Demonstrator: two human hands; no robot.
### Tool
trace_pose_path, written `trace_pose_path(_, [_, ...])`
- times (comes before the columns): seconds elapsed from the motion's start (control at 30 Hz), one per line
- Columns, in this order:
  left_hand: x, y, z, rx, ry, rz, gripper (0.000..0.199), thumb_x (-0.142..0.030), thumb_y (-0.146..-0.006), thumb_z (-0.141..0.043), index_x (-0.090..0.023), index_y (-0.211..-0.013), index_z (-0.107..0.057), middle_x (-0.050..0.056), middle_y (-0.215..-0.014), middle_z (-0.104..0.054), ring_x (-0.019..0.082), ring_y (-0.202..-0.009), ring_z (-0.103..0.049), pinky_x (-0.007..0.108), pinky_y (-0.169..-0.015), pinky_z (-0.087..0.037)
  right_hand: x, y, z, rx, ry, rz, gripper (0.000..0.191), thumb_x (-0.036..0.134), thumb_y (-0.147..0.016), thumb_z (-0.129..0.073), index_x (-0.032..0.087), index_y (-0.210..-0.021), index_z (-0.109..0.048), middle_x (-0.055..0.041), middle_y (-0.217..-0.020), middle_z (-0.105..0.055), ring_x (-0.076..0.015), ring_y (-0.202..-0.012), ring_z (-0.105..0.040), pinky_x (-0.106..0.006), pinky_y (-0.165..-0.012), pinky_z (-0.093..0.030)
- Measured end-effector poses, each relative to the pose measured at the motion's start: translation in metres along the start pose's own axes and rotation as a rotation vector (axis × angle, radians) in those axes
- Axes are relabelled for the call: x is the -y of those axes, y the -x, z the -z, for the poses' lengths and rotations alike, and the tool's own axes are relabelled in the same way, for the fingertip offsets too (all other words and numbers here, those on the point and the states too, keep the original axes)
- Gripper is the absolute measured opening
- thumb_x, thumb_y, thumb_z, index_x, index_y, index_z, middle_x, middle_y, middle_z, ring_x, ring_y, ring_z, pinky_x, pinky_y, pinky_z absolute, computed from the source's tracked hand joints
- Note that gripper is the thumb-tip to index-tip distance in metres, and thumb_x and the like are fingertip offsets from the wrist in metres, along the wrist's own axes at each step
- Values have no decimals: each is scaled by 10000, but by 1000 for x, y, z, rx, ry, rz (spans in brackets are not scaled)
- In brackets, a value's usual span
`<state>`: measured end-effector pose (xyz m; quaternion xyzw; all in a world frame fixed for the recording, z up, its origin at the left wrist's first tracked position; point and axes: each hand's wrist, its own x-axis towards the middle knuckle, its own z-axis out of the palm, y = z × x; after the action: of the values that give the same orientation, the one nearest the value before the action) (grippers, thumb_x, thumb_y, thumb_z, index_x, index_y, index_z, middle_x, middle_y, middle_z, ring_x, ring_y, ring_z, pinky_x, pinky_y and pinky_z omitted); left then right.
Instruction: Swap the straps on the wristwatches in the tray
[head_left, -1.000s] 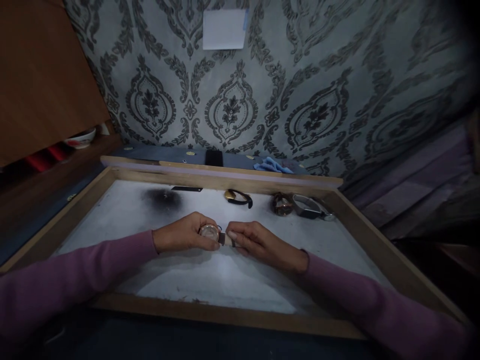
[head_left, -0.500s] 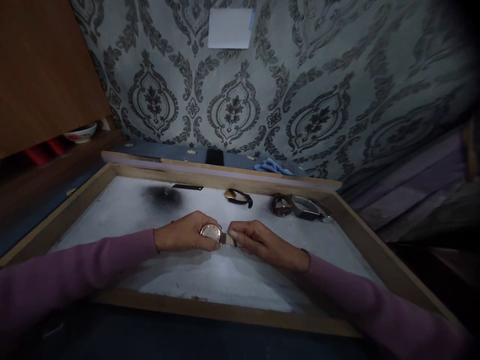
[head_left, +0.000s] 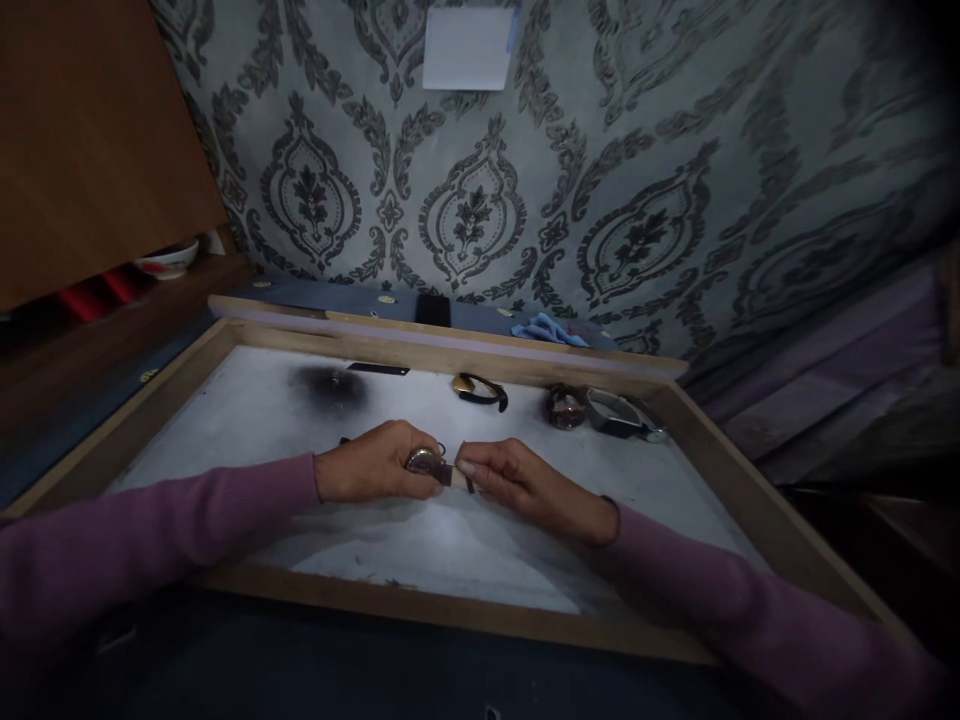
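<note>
Between my two hands is a wristwatch point(head_left: 426, 461) with a round metal case and a strap that looks dark on one part and pale on another. My left hand point(head_left: 381, 462) is closed around the case, thumb along its near side. The fingers of my right hand point(head_left: 517, 482) pinch the strap on the right. Both hands are above the white floor of a shallow wooden-framed tray point(head_left: 390, 595). Beyond them lies a gold watch with a black strap point(head_left: 480, 391). A brown-toned watch point(head_left: 565, 407) and a silver-and-black watch point(head_left: 613, 412) lie at the back right.
A flat black strip point(head_left: 379, 369) and a dark smudge lie toward the tray's back left. Behind the back rail are a black phone-like object point(head_left: 433, 310) and a blue cloth point(head_left: 550, 329). A bowl point(head_left: 169, 262) stands on the left shelf. Patterned wallpaper rises behind.
The watch case has tilted in my left hand, so its face, bright and round before, now shows darker and narrower. My right hand keeps its pinch on the strap. The view has shifted slightly.
</note>
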<state>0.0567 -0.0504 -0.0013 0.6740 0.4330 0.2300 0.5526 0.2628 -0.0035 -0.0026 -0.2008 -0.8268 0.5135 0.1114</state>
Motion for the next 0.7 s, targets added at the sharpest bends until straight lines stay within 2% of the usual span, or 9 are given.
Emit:
trace_pose_path(0.27, [8, -4, 0, 75, 125, 34, 178, -257, -683, -651, -157, -641, -509, -76, -562, -414, 63, -523, -353, 212, -487, -265, 0, 2, 0, 13, 222, 86, 344, 375, -990, -355, 198, -696, -390, 70, -570, -284, -81, -498, -275, -232, -493, -241])
trace_pose_path(0.7, [-1, -2, 4, 84, 128, 44, 183, -264, -695, -664, -151, -658, -526, -80, -569, -393, 64, -527, -331, 223, -508, -253, 4, 3, 1, -21, 269, 136, 318, 324, -995, -349, 185, -723, -438, 70, -573, -278, -83, -496, -283, -233, -506, -254])
